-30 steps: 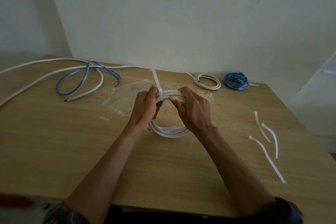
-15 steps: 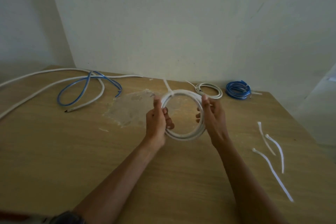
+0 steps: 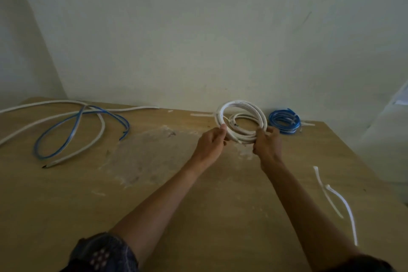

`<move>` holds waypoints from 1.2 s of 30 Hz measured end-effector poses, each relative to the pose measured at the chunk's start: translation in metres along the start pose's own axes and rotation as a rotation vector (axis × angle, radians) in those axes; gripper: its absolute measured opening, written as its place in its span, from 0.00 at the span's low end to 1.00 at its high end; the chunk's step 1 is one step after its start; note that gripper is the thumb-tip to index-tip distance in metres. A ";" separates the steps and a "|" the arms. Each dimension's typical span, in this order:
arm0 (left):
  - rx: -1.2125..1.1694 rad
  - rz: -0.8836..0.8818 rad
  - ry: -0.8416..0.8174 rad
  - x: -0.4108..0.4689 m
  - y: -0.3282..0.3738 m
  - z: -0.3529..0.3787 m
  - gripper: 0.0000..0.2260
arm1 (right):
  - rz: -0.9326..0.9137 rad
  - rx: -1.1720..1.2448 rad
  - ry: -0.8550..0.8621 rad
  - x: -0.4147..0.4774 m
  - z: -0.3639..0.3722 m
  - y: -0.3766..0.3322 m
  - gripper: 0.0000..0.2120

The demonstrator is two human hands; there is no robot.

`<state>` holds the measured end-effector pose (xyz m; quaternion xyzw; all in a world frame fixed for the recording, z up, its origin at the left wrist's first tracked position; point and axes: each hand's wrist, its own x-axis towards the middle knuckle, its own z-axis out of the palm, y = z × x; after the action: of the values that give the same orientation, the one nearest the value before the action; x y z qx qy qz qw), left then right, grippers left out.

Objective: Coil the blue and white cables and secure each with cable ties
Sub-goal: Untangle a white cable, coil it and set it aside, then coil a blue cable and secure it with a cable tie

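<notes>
Now, far left: a loose white cable [image 3: 102, 127] sprawls on the bench [image 3: 154, 205] and runs off its left edge; uncoiled, untied.
Beside it: a loose blue cable [image 3: 110, 113] loops across the white cable, one end free; also uncoiled, untied.
Left hand: the left hand [image 3: 210, 144] has its fingers pinched on the lower left of the coil.
Coil: a white coil [image 3: 240, 102] of several turns is held tilted up over the bench's far edge, between both hands. A white strip [image 3: 202, 114] juts from its left side, probably the tail of its tie, so I judge this one bound.
Behind it: a small coil [image 3: 242, 115], also white, lies on the bench by the wall, seen through the ring.
Right hand: the right hand [image 3: 268, 144] has its fingers curled round the coil's lower right.
Blue coil: a blue coil [image 3: 284, 122] lies just right of the hands, near the wall, with a white tie across it.
Ties: spare ties [image 3: 337, 199], at least two, lie on the bench well to the right, unused.
Progress: three bundles look finished, and the held one seems bound for the others at the back. Left to do: the two loose cables at the left, each to be coiled and tied.
Writing: faint marks on the coil's jacket are too small to read; no brand or label is legible anywhere.
</notes>
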<state>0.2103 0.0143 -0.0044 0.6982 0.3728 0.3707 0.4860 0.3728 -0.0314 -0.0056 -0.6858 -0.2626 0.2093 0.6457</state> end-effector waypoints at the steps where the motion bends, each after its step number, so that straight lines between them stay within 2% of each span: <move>1: 0.235 0.096 -0.034 0.010 -0.007 -0.004 0.26 | -0.016 -0.044 0.015 0.021 0.000 -0.001 0.09; 2: 0.468 0.138 -0.086 0.019 -0.016 -0.007 0.27 | -0.021 -0.084 0.031 0.040 0.000 -0.002 0.09; 4: 0.857 0.094 -0.211 0.032 -0.037 -0.013 0.31 | -0.011 -0.142 0.064 0.075 0.002 -0.001 0.11; 6: 1.027 0.049 -0.276 0.032 -0.055 -0.016 0.34 | 0.014 -0.197 0.090 0.098 0.004 0.007 0.11; 10: 1.074 0.093 -0.244 0.035 -0.070 -0.014 0.33 | 0.067 -0.260 0.082 0.113 0.012 0.026 0.12; 18: 1.053 0.066 -0.249 0.032 -0.064 -0.015 0.33 | -0.015 -0.506 0.176 0.103 0.008 0.029 0.17; 19: 1.055 0.062 -0.256 0.032 -0.064 -0.016 0.33 | -0.059 -0.554 0.191 0.097 0.009 0.028 0.19; 22: 1.066 0.046 -0.283 0.032 -0.061 -0.017 0.33 | -0.395 -0.777 0.226 0.069 0.019 0.025 0.26; 24: 1.070 0.041 -0.282 0.030 -0.059 -0.017 0.33 | -0.528 -0.850 0.050 0.056 0.027 0.027 0.24; 26: 1.074 0.041 -0.267 0.028 -0.059 -0.017 0.33 | -0.576 -0.996 -0.161 0.052 0.033 0.033 0.20; 27: 1.069 0.047 -0.264 0.027 -0.059 -0.017 0.32 | -0.592 -1.055 -0.200 0.053 0.034 0.035 0.17; 31: 1.081 0.073 -0.251 0.022 -0.060 -0.018 0.31 | -0.518 -1.029 -0.128 0.047 0.033 0.033 0.15; 34: 1.085 0.077 -0.268 0.018 -0.061 -0.019 0.31 | -0.452 -1.122 -0.054 0.042 0.035 0.038 0.15; 36: 1.089 0.059 -0.293 0.017 -0.060 -0.019 0.32 | -0.374 -1.183 -0.075 0.040 0.037 0.039 0.17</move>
<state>0.1913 0.0523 -0.0544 0.9025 0.4192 0.0372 0.0916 0.3840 0.0219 -0.0449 -0.8620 -0.4724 -0.0645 0.1722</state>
